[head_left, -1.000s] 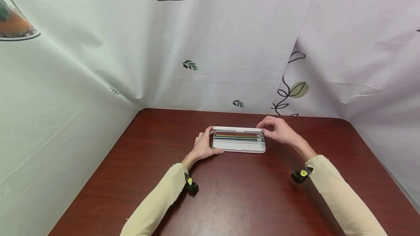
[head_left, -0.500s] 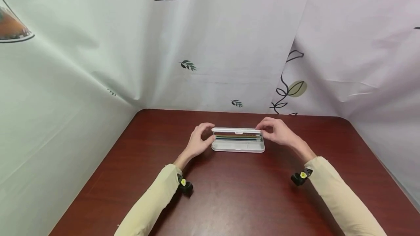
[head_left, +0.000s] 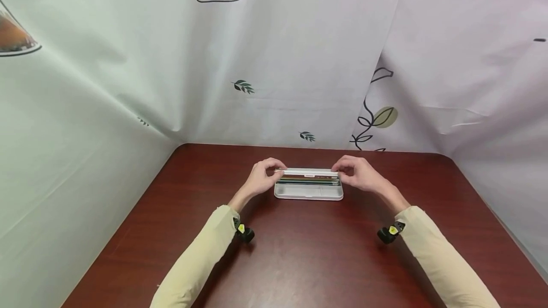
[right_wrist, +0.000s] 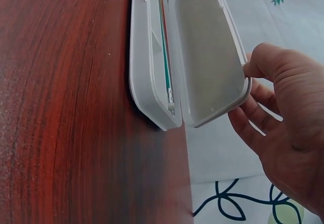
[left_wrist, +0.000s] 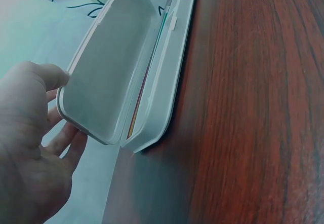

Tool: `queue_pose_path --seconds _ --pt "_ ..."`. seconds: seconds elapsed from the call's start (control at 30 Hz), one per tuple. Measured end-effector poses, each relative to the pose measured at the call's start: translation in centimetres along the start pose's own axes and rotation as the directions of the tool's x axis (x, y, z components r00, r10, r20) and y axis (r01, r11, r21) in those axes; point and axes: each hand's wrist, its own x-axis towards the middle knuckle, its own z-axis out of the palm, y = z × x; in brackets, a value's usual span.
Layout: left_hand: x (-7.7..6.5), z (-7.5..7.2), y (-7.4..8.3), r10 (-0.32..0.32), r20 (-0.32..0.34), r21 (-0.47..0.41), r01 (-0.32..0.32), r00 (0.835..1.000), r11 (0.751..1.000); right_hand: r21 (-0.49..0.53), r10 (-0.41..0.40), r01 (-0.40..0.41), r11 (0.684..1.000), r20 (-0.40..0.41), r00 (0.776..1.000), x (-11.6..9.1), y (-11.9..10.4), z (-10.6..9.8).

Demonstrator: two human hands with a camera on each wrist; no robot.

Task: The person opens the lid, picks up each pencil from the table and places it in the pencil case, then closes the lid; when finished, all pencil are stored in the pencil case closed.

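A white pencil case (head_left: 299, 192) lies on the table, its hinged lid (left_wrist: 106, 67) raised steeply at the back. Several pencils (head_left: 310, 181) rest along the case's rear side. My left hand (head_left: 260, 178) pinches the lid's left corner, thumb on the inner side and fingers behind. At the opposite corner, my right hand (head_left: 361, 174) holds the lid the same way. The right wrist view shows a green pencil (right_wrist: 165, 57) and a red one beside it, with a small divider in the case. The lid's outer face is hidden.
The dark red wooden table (head_left: 291, 251) ends at a white patterned curtain (head_left: 274, 61) just behind the case. The curtain also hangs along the left and right sides. Cameras on straps sit at both wrists.
My left hand has left the case's front left corner and moved up to the lid's left corner, which it now pinches. The right hand keeps its hold; the lid leans slightly further forward.
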Motion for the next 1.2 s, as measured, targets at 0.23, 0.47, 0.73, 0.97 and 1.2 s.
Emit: queue_pose_path --seconds 0.23,0.47,0.73,0.97,1.2 --pt "-0.3 0.0 -0.3 0.044 0.014 0.032 -0.045 0.999 0.998 -0.004 0.005 -0.004 1.0 0.014 1.0 -0.1 -0.2 0.1" --pt "-0.9 0.1 -0.8 0.127 0.013 0.063 -0.128 0.992 0.99 -0.014 -0.033 0.033 0.999 0.016 0.999 -0.6 0.0 0.7" --pt "-1.6 0.4 -1.0 0.182 0.028 0.099 -0.184 0.983 0.978 -0.053 -0.036 0.038 0.998 0.035 0.999 -1.1 -0.3 1.3" --pt "-2.0 0.7 -1.2 0.174 0.048 0.128 -0.178 0.984 0.976 -0.102 -0.003 0.008 0.995 0.051 0.999 -1.7 -0.5 1.7" --pt "-2.2 1.0 -1.4 0.2 0.083 0.183 -0.212 0.976 0.96 -0.13 -0.088 0.09 0.987 0.025 0.996 -2.1 0.0 2.4"
